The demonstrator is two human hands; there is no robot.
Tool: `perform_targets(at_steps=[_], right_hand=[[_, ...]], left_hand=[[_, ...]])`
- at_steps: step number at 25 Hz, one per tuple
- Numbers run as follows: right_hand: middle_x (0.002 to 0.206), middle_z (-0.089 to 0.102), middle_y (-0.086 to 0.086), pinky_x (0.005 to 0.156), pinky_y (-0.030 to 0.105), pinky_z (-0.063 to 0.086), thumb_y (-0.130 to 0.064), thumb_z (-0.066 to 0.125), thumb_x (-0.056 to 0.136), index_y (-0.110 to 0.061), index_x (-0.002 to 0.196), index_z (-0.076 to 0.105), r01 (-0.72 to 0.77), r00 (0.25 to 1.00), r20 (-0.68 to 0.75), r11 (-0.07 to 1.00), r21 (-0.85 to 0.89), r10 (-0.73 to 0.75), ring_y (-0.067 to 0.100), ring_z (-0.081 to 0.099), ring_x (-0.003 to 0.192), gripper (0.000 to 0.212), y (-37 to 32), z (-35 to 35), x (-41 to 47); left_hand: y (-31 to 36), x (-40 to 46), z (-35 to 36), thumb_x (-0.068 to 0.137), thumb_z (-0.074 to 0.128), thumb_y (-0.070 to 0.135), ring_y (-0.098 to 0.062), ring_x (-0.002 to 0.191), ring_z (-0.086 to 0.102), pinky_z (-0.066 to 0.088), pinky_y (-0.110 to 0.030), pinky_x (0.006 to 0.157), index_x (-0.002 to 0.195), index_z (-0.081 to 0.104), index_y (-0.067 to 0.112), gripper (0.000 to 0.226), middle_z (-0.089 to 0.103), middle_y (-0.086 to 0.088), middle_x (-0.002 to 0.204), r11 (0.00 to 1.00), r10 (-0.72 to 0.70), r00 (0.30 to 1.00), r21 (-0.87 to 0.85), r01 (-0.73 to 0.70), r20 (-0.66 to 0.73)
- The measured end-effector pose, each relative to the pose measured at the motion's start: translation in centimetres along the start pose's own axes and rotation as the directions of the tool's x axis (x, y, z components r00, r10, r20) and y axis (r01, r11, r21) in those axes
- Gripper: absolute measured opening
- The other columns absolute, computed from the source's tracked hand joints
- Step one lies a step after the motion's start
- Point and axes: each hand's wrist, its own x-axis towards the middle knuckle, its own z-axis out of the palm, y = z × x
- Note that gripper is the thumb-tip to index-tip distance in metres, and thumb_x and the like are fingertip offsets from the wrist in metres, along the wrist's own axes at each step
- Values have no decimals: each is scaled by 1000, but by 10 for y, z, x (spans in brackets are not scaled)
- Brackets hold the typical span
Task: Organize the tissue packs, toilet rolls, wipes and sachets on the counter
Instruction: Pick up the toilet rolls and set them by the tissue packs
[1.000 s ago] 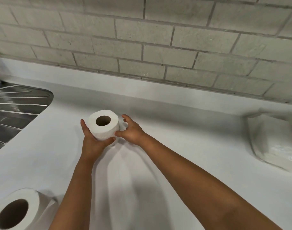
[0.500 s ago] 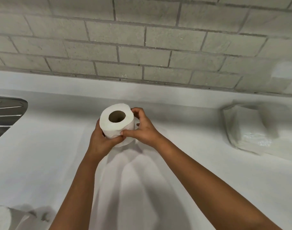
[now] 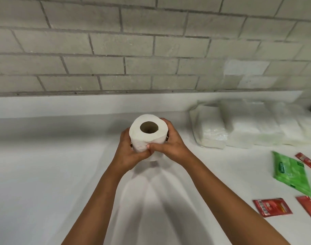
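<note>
Fingers of both hands wrap a white toilet roll, held upright above the white counter with its cardboard core facing up. The left hand curls round the roll's left side and cups it from underneath, while the right hand grips the right side, its thumb pressed across the front of the paper and meeting the left thumb there. Both bare forearms reach in from the near edge of the counter, throwing soft shadows on the surface beneath the roll. To the right of the roll, against the low white upstand at the back of the counter, lies a row of clear-wrapped white tissue packs, touching one another. Nearer than those packs and farther right of the roll rests a green wipes pack, lying flat. Red sachets are scattered around the wipes pack: one sits nearer the counter's front edge, to the lower right of the roll, another lies just behind the green pack, and a third is cut off by the frame's right edge. A grey block wall rises behind the roll.
</note>
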Motion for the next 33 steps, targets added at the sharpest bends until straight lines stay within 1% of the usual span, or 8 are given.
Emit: perform_targets(at_steps=[4,8,13,17,21,25,29,33], right_hand=[[105,61,-23,74,8,45,-5,81,57,-29,120,46,-9,996,-94,998,-69,3,-8,57,97,76,17,-63,-25],[109,60,-14,70,8,47,7,80,62,-25,120,44,-75,977,-203,997,-24,69,-10,59,93,76,41,-119,-49],[109,58,-17,70,9,45,-16,83,50,-29,122,41,-184,954,-254,980,-73,160,-12,57,92,84,64,-176,-80],[112,57,-11,71,11,47,-5,85,55,-26,120,42,-202,940,-296,976,-78,171,-4,57,96,81,82,-204,-93],[116,57,-8,73,12,47,2,82,62,-25,121,43,-172,940,-312,980,-96,134,-7,56,97,76,87,-216,-89],[119,56,-6,77,14,46,-1,83,61,-23,124,42,-157,947,-298,982,-106,120,2,55,104,78,87,-219,-87],[130,48,-2,98,33,43,-14,87,56,-23,134,32,-153,951,-289,981,-121,113,14,47,120,95,84,-215,-90],[138,37,-3,103,30,29,-14,80,69,-21,140,31,-117,873,-485,943,-311,-51,17,32,127,87,74,-212,-97]], left_hand=[[1,4,65,54,84,30,9,105,55,46,-7,74,125,41,34,83,55,16,122,999,12,994,-33,-8,107],[-5,6,129,50,85,35,6,104,54,49,-13,77,122,34,32,88,50,20,120,997,-81,985,-6,83,149],[-20,3,196,50,84,35,-5,109,54,48,-18,83,120,33,33,86,52,20,116,993,-116,963,61,104,245],[-25,3,230,55,86,31,-10,106,55,47,-17,80,117,36,35,80,54,19,110,989,-121,961,111,96,249],[-21,5,248,62,85,25,-12,103,58,49,-16,76,114,38,34,71,55,18,106,987,-122,969,127,96,214],[-16,7,248,62,85,23,-15,106,58,53,-31,86,118,39,31,72,57,9,114,984,-126,968,150,95,216],[-8,5,240,66,83,13,-15,105,54,49,-26,85,137,31,26,89,50,8,124,976,-132,952,206,76,277],[3,1,226,74,73,9,-24,119,48,44,-33,97,141,32,20,79,42,-3,139,939,-217,942,318,130,255]])
